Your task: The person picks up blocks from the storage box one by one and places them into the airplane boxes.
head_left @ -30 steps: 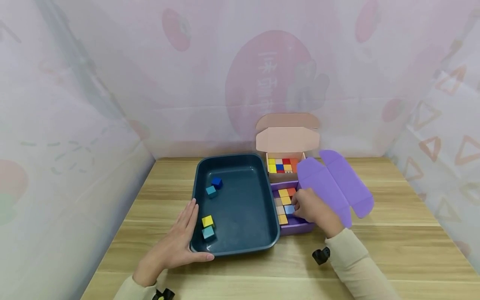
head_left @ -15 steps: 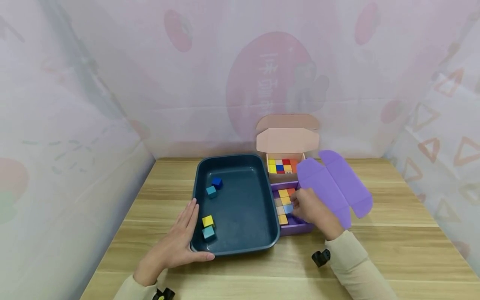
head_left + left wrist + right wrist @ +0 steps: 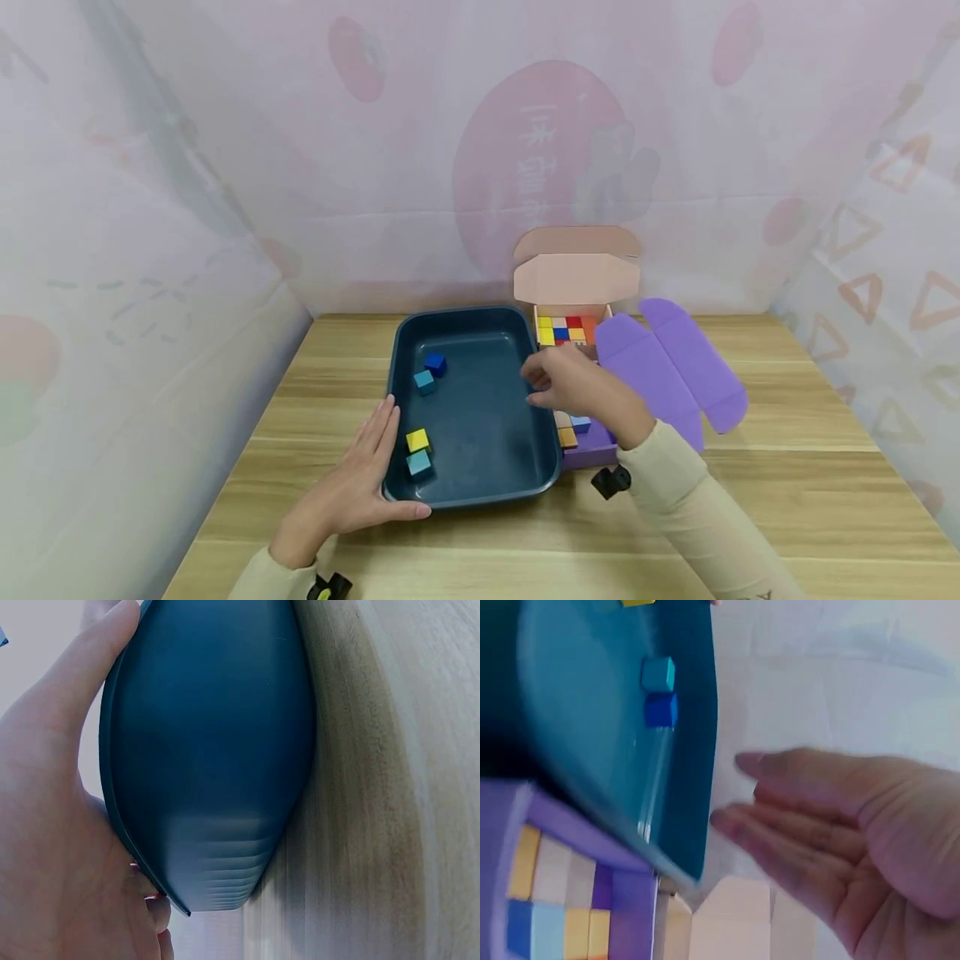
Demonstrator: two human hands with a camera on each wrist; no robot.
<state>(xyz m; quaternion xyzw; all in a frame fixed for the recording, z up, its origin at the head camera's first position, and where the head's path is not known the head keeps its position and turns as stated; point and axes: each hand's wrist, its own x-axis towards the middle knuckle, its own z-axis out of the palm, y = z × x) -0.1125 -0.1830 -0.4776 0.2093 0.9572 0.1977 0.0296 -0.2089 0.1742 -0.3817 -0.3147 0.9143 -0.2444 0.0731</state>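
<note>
My left hand (image 3: 348,483) rests straight-fingered on the left rim of a dark teal tray (image 3: 480,504), its thumb along the front corner. Over the tray's right rim hovers my right hand (image 3: 573,383); in the right wrist view its thumb and fingers (image 3: 780,855) are apart, with nothing between them. Inside the tray lie a dark blue cube (image 3: 435,363), a teal cube (image 3: 424,382) touching it, a yellow cube (image 3: 417,440) and another teal cube (image 3: 419,465). Below the right hand, a purple box (image 3: 592,457) holds several cubes, including a light blue cube (image 3: 581,424), partly hidden by the hand.
Behind the purple box stands an open beige box (image 3: 576,279) with several coloured cubes. The purple lid (image 3: 660,367) spreads open to the right. A wooden table (image 3: 675,542) carries everything, with pale printed cloth (image 3: 375,208) walling the back and sides.
My right hand has lifted out of the purple box and moved left and up to the tray's right rim. The left hand and the tray's cubes stay in place.
</note>
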